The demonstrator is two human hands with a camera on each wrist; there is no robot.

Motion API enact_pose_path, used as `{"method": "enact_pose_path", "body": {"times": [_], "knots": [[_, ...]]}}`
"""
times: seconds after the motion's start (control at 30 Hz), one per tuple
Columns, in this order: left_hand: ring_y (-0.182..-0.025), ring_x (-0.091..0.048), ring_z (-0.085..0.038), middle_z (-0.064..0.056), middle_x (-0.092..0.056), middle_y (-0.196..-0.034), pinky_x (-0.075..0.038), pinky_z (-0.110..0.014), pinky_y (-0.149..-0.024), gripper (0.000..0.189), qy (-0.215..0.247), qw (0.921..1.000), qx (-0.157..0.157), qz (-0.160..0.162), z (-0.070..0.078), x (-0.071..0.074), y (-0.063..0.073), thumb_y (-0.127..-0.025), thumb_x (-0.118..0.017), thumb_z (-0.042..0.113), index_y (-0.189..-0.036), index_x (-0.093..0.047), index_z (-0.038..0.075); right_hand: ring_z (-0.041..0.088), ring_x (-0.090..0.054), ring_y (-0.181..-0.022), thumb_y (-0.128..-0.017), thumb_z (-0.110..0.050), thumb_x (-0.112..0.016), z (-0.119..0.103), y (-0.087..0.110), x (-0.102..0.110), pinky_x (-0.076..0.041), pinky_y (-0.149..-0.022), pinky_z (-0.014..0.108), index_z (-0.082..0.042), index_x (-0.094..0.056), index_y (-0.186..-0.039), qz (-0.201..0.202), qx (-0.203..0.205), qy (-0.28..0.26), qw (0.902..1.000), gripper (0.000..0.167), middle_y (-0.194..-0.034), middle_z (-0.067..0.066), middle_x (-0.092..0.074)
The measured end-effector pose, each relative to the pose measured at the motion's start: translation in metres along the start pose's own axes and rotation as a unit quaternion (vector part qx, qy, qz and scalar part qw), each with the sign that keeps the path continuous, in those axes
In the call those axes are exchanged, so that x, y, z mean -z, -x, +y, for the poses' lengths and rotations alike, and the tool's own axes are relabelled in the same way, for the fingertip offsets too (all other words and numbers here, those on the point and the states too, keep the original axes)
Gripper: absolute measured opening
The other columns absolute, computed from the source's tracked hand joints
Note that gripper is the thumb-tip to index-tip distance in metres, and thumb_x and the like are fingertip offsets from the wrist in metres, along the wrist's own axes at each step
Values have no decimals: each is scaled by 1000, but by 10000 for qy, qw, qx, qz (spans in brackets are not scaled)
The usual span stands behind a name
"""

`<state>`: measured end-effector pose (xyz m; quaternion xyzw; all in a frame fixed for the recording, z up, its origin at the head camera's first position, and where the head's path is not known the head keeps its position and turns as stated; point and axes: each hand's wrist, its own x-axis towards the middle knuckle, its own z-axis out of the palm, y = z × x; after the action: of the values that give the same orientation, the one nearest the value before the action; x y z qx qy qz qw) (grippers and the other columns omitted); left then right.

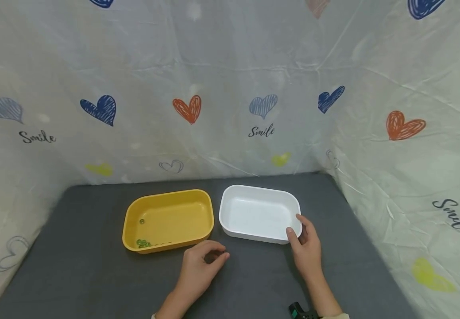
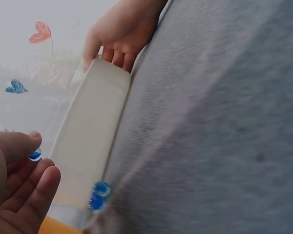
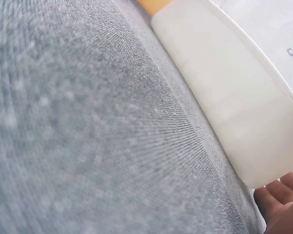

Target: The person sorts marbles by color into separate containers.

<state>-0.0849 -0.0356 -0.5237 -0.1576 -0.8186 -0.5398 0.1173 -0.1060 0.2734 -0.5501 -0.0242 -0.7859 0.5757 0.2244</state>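
My left hand (image 1: pixel 202 268) is over the cloth in front of the gap between the two trays. Its thumb and fingers pinch a small clear-and-blue glass bead (image 2: pixel 35 155), seen in the left wrist view. Two more blue beads (image 2: pixel 98 195) lie on the grey cloth near the white tray's lower edge; the head view does not show them. My right hand (image 1: pixel 306 248) grips the near right corner of the white tray (image 1: pixel 259 215), thumb at the rim and fingers around the end wall. The white tray's inside shows only its bare white floor.
Left of the white tray stands a yellow tray (image 1: pixel 174 217) with several small green beads (image 1: pixel 144 243) in its near left corner and one (image 1: pixel 142 221) farther back. Grey cloth (image 1: pixel 94 283) covers the table. A black device (image 1: pixel 301 311) sits at the right wrist. Heart-printed curtains (image 1: pixel 222 146) hang behind.
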Motion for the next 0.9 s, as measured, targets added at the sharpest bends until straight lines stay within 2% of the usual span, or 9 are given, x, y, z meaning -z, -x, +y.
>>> {"method": "enact_pose_path", "body": {"times": [0.13,0.37,0.47,0.6,0.7,0.9], "knots": [[-81,-68,-3,19,-73,-92,-63,-32,-69,21,-186,9997,-126,-17,6,0,-11,-86,-95,5,-100,-83,14,42,-44,-153,-106,-3,-71,1,0,-1,-40,-106,8,2,-53,-153,9,6,15,10000,50,-166,26,-44],[-83,-68,-5,16,-73,-94,-63,-30,-74,22,-64,9995,-295,-15,8,-8,-33,-86,-94,3,-100,-82,15,42,-44,-153,-106,-4,-71,2,0,-1,-40,-107,9,1,-54,-153,12,43,88,10000,50,-166,25,-45],[-85,-71,-7,15,-75,-95,-63,-28,-78,22,150,9998,-118,-29,9,-11,-42,-88,-93,4,-103,-83,16,42,-44,-153,-106,-5,-71,2,0,-1,-40,-107,9,1,-53,-153,-11,40,111,9999,51,-166,25,-44],[-89,-74,-11,10,-78,-99,-63,-26,-82,16,533,9979,332,-129,10,-13,-56,-93,-91,12,-106,-84,16,43,-45,-152,-107,-6,-70,2,0,-1,-40,-106,7,1,-51,-155,-35,31,97,9999,52,-167,25,-44],[-91,-75,-13,7,-78,-100,-63,-26,-84,14,667,9960,591,-57,10,-15,-67,-94,-90,15,-106,-84,16,43,-46,-152,-107,-7,-70,1,1,-1,-39,-105,7,1,-51,-155,-48,39,141,9999,52,-167,25,-44],[-94,-76,-17,1,-78,-101,-64,-31,-88,13,618,9955,701,182,15,-22,-81,-95,-89,13,-107,-83,12,43,-46,-152,-107,-8,-71,0,0,-1,-39,-106,7,0,-51,-155,-56,6,143,9999,52,-167,24,-44]]}}
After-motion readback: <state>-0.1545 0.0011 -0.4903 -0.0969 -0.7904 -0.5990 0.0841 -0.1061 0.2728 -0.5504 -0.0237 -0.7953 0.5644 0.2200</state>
